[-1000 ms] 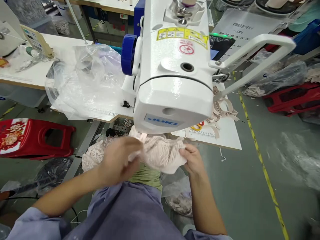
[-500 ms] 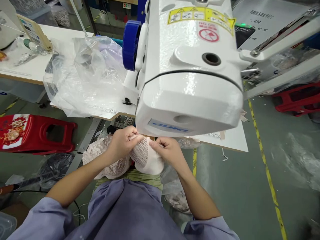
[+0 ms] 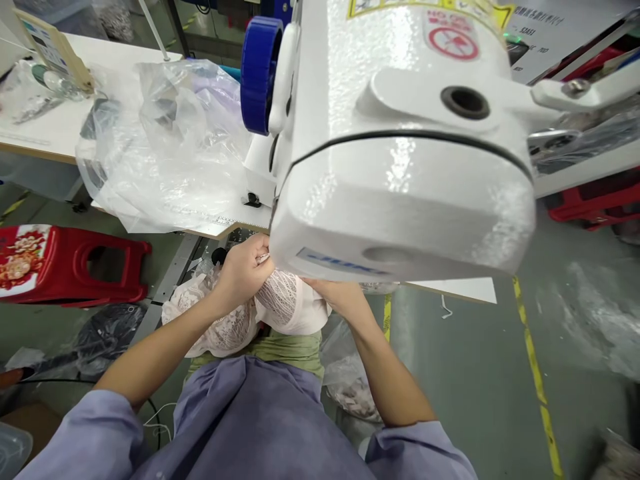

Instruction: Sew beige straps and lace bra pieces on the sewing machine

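Observation:
A pale pink lace bra (image 3: 281,301) hangs over my lap beneath the head of a white sewing machine (image 3: 400,200). My left hand (image 3: 244,272) is closed in a pinch on the upper edge of the cup near the middle. At the cup's right upper edge, my right hand (image 3: 339,295) grips the fabric, its fingertips partly covered by the machine head. The other lace cup droops to the left, below my left wrist. Needle and presser foot are hidden under the machine head.
A clear plastic bag (image 3: 175,153) lies on the white table left of the machine. The machine's blue handwheel (image 3: 261,75) sticks out there. A red stool (image 3: 75,265) stands at the left. A bag of scraps (image 3: 353,393) sits below my right forearm.
My view has come closer to the machine head, which looks larger. Both hands and the bra's upper edge have moved slightly up, and the right fingers are now more hidden.

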`<state>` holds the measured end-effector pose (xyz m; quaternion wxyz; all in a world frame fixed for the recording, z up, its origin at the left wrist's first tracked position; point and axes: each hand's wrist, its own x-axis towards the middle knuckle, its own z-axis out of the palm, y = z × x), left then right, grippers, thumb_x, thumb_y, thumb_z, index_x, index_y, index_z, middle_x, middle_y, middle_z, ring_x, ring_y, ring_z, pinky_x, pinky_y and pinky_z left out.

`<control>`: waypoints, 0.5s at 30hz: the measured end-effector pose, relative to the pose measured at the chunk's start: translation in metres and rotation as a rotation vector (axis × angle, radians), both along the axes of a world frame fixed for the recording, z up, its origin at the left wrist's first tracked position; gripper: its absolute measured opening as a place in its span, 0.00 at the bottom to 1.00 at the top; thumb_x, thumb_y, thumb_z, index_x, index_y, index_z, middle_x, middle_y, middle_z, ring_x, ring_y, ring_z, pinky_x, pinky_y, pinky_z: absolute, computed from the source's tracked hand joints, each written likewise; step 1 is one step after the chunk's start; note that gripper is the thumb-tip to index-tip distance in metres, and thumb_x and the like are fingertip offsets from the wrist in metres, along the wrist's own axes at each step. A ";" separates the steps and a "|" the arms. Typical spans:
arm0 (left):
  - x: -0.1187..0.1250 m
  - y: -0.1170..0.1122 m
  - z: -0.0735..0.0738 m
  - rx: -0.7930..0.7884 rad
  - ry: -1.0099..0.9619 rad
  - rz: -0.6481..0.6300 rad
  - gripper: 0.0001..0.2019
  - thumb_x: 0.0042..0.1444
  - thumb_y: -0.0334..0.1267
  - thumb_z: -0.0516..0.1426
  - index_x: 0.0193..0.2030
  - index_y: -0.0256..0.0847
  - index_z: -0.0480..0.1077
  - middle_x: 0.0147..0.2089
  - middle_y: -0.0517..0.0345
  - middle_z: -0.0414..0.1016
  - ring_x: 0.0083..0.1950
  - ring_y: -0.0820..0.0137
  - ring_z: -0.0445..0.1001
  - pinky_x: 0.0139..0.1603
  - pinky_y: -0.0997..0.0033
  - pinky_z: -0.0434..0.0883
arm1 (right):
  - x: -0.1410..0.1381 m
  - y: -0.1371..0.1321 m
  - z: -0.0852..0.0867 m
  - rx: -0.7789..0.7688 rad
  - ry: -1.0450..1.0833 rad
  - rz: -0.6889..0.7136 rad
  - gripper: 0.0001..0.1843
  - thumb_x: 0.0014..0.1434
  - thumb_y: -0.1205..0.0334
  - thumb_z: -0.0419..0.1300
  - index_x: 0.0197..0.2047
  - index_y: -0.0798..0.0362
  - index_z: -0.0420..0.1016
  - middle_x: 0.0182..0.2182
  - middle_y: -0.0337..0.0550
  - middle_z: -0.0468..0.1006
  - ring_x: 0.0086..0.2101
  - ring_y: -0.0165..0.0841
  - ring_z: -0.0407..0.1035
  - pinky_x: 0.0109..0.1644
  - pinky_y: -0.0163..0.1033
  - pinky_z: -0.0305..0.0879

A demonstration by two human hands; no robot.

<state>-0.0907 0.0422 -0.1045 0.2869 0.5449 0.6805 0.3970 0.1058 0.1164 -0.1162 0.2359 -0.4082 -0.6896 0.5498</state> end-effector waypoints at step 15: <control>0.026 -0.086 -0.098 -0.013 -0.061 0.014 0.25 0.65 0.35 0.48 0.68 0.40 0.55 0.66 0.41 0.63 0.68 0.55 0.62 0.68 0.49 0.61 | 0.027 -0.029 -0.051 -0.219 0.055 -0.131 0.27 0.57 0.37 0.61 0.23 0.51 0.61 0.18 0.31 0.57 0.21 0.26 0.51 0.25 0.33 0.48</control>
